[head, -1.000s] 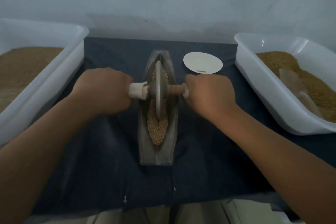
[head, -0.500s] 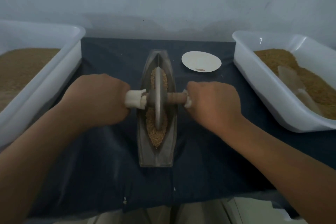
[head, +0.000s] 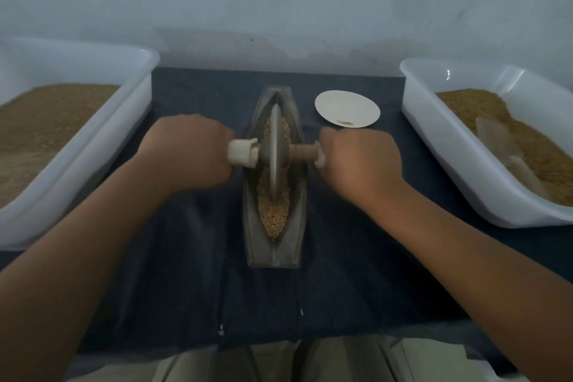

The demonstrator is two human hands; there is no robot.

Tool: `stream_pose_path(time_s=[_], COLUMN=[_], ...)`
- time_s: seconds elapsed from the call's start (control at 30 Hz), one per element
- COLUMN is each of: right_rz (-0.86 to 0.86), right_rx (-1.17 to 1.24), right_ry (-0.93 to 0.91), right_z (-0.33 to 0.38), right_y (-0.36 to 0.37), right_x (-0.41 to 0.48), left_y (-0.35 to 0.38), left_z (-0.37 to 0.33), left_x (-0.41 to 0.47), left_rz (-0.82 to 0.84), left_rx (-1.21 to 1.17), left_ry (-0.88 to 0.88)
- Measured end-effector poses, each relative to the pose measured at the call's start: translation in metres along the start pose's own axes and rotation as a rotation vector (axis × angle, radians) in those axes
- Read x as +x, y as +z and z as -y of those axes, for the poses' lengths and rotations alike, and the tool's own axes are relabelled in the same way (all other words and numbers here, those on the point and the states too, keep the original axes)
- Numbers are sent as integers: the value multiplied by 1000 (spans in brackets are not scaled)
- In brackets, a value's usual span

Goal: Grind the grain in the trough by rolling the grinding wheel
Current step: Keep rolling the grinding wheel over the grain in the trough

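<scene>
A narrow grey boat-shaped trough (head: 274, 256) lies lengthwise on the dark cloth in front of me, with tan grain (head: 274, 219) along its groove. A thin grey grinding wheel (head: 274, 133) stands upright in the groove, about the middle of the trough. Its axle sticks out to both sides. My left hand (head: 189, 152) grips the left end, which is wrapped in white material (head: 243, 152). My right hand (head: 359, 161) grips the right end of the wooden axle (head: 304, 152), where a little white wrap shows at my fist.
A white tub (head: 136, 96) holding brown grain sits on the left, and another white tub (head: 434, 121) with grain and a pale scoop on the right. A small white dish (head: 347, 107) lies just right of the trough's far end. A wall stands close behind.
The wheel rolled toward me along the trough, then back away to about the middle. Both hands moved with it and kept their grip.
</scene>
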State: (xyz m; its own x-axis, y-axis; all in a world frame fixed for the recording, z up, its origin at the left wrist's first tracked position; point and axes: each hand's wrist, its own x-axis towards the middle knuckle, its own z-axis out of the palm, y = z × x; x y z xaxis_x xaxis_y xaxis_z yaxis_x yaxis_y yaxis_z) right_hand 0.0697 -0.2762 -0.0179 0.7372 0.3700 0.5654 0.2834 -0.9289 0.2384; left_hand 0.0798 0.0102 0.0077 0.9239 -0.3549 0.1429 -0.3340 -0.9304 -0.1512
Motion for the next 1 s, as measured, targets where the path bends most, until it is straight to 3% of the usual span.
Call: stream_pose_path(time_s=[0.17, 0.47, 0.73, 1.0], right_rz=[-97, 118, -53, 71], right_rx=[1, 24, 1, 40], right_ry=[-30, 63, -37, 67], right_z=[1, -2, -1, -9], right_y=[-4, 13, -5, 22], right_x=[-17, 49, -19, 43], left_y=[2, -1, -1, -2], left_z=[-1, 2, 1, -2], left_x=[-17, 45, -18, 42], left_rz=[-9, -3, -25, -22], left_rx=[33, -26, 19, 35], left_ry=[24, -81, 65, -78])
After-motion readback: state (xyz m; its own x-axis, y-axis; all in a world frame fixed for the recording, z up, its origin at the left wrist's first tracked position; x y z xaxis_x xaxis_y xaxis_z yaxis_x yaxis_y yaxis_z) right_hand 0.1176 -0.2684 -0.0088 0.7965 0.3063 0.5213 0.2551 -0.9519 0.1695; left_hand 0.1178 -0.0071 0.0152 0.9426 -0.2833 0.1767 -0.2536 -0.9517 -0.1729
